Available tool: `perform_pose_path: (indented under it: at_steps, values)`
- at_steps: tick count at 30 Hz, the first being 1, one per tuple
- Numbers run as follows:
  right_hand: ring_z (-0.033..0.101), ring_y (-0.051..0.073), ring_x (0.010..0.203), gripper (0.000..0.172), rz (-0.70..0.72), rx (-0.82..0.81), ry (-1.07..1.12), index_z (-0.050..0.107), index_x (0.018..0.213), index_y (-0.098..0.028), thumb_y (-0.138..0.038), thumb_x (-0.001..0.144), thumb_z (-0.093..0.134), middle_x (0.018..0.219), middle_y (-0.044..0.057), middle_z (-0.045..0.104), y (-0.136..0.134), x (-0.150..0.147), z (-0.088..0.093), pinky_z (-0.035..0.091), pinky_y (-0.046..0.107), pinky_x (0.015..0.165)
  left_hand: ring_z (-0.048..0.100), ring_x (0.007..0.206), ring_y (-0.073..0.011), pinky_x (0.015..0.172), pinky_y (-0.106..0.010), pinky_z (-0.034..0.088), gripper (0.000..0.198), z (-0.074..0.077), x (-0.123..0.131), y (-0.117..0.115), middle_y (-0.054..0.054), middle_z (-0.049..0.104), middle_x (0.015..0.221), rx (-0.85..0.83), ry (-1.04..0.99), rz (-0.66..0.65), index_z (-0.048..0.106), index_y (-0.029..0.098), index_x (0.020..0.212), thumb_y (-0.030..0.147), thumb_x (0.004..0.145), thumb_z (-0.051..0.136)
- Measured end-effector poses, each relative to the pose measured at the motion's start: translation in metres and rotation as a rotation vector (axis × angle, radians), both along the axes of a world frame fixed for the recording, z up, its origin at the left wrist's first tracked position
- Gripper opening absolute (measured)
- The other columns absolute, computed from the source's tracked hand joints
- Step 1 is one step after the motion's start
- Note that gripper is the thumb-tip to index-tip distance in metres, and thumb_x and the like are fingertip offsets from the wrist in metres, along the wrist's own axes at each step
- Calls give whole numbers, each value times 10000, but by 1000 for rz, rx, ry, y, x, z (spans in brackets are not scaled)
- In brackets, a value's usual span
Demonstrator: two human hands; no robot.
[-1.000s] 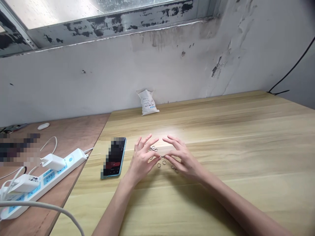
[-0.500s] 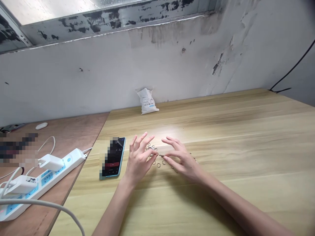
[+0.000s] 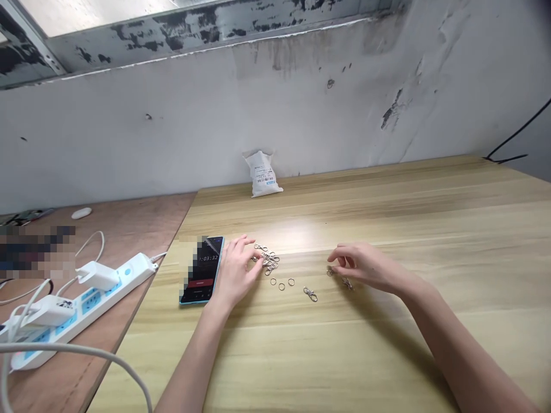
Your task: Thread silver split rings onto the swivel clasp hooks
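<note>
My left hand (image 3: 236,268) lies low on the wooden table (image 3: 387,218), fingers stretched out, with its fingertips touching a small heap of silver metal clasps (image 3: 267,258). My right hand (image 3: 365,265) is further right, fingers curled in a pinch on a small clasp (image 3: 330,271) at the table surface. Another clasp (image 3: 348,283) lies just under that hand. Between the hands lie three loose small rings (image 3: 282,283) and a single clasp (image 3: 310,294).
A phone (image 3: 203,269) with a lit screen lies just left of my left hand. A white power strip (image 3: 86,298) with plugged chargers and cables sits on the darker table to the left. A small white bag (image 3: 263,176) leans on the wall.
My hands were together over the rings, working one small piece. The right hand has moved right with a clasp, and the left hand has dropped onto the heap of clasps.
</note>
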State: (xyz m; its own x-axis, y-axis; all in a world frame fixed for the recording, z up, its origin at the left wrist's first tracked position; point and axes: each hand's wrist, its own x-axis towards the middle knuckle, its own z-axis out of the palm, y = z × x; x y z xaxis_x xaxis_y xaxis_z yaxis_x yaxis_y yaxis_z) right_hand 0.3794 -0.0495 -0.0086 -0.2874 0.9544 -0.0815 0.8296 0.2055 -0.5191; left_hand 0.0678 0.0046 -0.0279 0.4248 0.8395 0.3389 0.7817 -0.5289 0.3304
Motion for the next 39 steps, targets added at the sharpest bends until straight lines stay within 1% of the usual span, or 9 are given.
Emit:
perform_pose_path:
  at_steps: [3, 6, 9, 11, 14, 18, 29, 34, 39]
  values:
    - [571, 149, 639, 149, 2, -52, -29, 688, 823, -209, -158, 801, 550, 747, 19, 657, 1, -3, -3, 383, 263, 588, 469, 1271, -289, 1044, -491, 363, 91, -2, -1, 1, -59, 618, 1221, -36, 21, -11, 675, 236, 833, 263, 875, 599]
    - [555, 138, 620, 146, -14, -77, -28, 657, 762, -197, -116, 756, 536, 717, 9, 653, 2, -6, -4, 360, 250, 571, 518, 1182, -265, 997, -448, 404, 90, 2, -6, 1, -63, 617, 1163, -35, -6, -60, 679, 239, 899, 276, 883, 598]
    - [534, 133, 598, 136, -17, -151, 1, 627, 736, -195, -102, 705, 533, 684, 0, 638, 0, -9, -4, 342, 238, 540, 583, 917, -206, 806, -350, 475, 106, 9, -8, 0, -41, 617, 934, -136, 2, -219, 684, 231, 892, 309, 884, 612]
    - [517, 132, 595, 124, -13, -183, -4, 610, 719, -199, -105, 671, 546, 681, -4, 628, -1, -11, -2, 333, 235, 526, 565, 814, -189, 704, -311, 466, 105, 12, -7, -2, -20, 579, 819, -204, 49, -321, 694, 227, 855, 325, 856, 656]
    - [501, 133, 597, 99, -12, -182, -31, 574, 683, -200, -110, 645, 564, 697, -3, 629, -3, -14, -1, 326, 237, 522, 545, 802, -191, 674, -303, 451, 76, 12, -2, -5, -12, 546, 783, -193, 101, -365, 707, 229, 825, 303, 811, 717]
    - [497, 132, 590, 94, -7, -189, -52, 529, 635, -200, -115, 647, 566, 691, 0, 633, -4, -18, 1, 308, 243, 513, 533, 783, -178, 664, -297, 448, 66, 6, 3, -6, -10, 534, 770, -137, 100, -398, 718, 235, 798, 269, 845, 687]
    - [490, 124, 581, 69, 30, -144, -4, 536, 646, -198, -133, 669, 541, 665, -6, 629, -2, -17, -6, 306, 242, 525, 571, 771, -187, 633, -295, 461, 254, -11, 16, -6, -43, 602, 736, 158, 216, -347, 643, 184, 681, 150, 891, 505]
    - [482, 123, 572, 72, 19, -122, -1, 548, 656, -200, -130, 670, 534, 660, -9, 624, -1, -17, -7, 294, 237, 513, 613, 706, -146, 660, -272, 483, 159, -6, 13, -8, -21, 674, 769, -32, -27, -285, 648, 182, 793, 167, 892, 525]
    - [464, 111, 551, 73, 60, -50, 15, 538, 650, -198, -139, 692, 548, 635, -19, 618, -1, -23, -13, 293, 233, 522, 639, 739, -152, 700, -279, 505, 103, -2, 12, -9, -16, 701, 783, -189, -256, -278, 667, 188, 761, 174, 850, 616]
